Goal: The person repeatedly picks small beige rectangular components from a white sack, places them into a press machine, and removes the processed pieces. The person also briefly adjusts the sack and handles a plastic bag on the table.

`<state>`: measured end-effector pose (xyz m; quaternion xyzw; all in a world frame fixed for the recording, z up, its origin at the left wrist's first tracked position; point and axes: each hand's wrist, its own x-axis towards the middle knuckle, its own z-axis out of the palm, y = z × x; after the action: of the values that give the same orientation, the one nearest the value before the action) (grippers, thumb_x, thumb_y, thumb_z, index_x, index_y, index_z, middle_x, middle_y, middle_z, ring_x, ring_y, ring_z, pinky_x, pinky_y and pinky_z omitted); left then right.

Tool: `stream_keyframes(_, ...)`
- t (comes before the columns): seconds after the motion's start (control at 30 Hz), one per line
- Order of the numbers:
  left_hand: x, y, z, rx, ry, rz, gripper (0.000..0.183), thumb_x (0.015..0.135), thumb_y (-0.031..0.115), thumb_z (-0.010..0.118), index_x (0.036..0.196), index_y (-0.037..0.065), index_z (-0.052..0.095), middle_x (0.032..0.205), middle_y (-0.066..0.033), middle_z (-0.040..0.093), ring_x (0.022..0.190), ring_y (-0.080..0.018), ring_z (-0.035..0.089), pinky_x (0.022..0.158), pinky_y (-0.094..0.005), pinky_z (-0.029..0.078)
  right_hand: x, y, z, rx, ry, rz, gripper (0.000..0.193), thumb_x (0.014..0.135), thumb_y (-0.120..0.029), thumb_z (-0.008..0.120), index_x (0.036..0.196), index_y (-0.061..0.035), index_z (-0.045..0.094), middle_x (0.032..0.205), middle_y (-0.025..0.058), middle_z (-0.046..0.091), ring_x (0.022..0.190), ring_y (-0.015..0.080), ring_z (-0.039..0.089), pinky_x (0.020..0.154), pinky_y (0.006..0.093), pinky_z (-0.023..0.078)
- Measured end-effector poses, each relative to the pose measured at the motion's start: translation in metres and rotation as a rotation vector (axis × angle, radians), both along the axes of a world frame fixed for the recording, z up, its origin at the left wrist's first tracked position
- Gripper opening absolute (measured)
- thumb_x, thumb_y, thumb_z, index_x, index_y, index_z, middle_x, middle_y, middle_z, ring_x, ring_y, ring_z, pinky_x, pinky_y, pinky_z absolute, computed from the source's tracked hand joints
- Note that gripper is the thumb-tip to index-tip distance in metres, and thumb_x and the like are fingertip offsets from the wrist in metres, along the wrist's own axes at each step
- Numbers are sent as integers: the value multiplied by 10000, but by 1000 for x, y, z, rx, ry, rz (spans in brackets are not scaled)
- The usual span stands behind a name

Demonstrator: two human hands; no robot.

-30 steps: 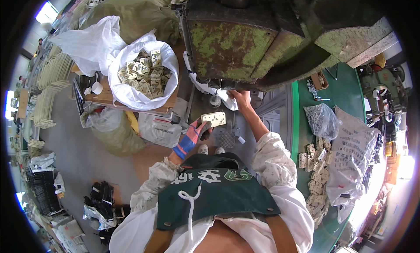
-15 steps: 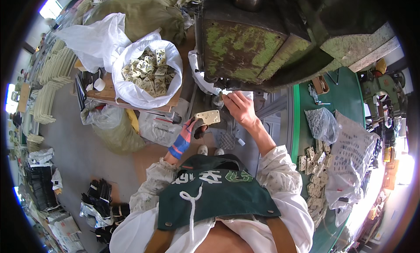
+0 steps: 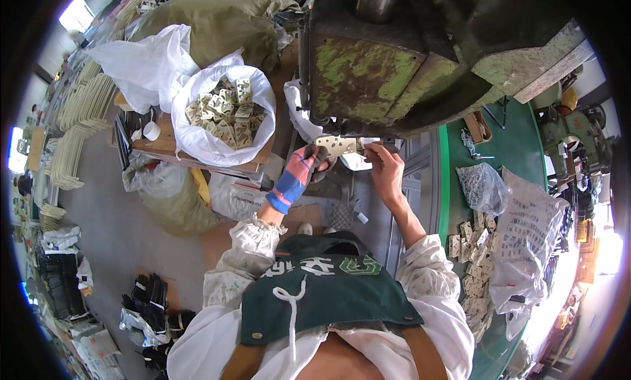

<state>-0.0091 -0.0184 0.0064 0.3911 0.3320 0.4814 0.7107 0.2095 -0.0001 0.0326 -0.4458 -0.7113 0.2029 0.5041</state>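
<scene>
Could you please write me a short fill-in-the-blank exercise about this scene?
1. The striped glove is on the person's ____ hand.
2. The gloved hand holds a plate pierced with ____.
3. The open sack of plates is ____ in colour.
4. The bench on the person's right has a ____ top.

Missing words: left; holes; white; green.

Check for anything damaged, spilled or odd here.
The machine has patchy green paint, as if worn away. On the green table, pale plates lie in a loose heap, which looks untidy. Also, the left hand is gloved while the right hand is bare.
</scene>
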Motion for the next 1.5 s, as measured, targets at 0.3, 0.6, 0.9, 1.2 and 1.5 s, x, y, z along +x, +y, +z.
stream_keyframes(0.3,1,-4,-26,522,980,297,281,942,93,397,1172,-33,498,1071,-181,573,975,-334,551,865,-359,428,0,-1,-11,-395,396,110,58,905,5,496,948,15,534,960,63,576,926,155,586,761,275,492)
stream_keyframes(0.6,12,-8,6,229,353,353,304,963,251,451,1059,-21,546,894,-125,619,791,-212,603,715,-334,455,-15,-4,5,-568,527,293,87,917,-58,528,923,29,533,932,41,559,824,112,548,792,281,486)
stream_keyframes(0.9,10,16,-58,552,786,237,273,938,147,472,1144,-29,508,971,-79,581,715,-137,589,604,-266,474,-5,4,-9,-478,448,147,103,892,-43,560,952,39,575,878,35,602,807,106,569,722,245,467)
stream_keyframes(1.2,19,3,21,347,775,153,374,818,54,520,1188,16,491,983,-110,597,795,-211,579,704,-302,464,-7,-3,2,-567,613,189,110,889,-41,552,888,59,597,853,46,613,748,119,593,743,274,505)
stream_keyframes(1.5,9,11,-13,984,1156,309,524,756,33,598,1258,16,450,883,-120,592,810,-277,571,722,-368,472,-5,-4,10,-662,652,224,140,883,-72,574,915,60,610,866,66,630,744,129,601,735,276,496)
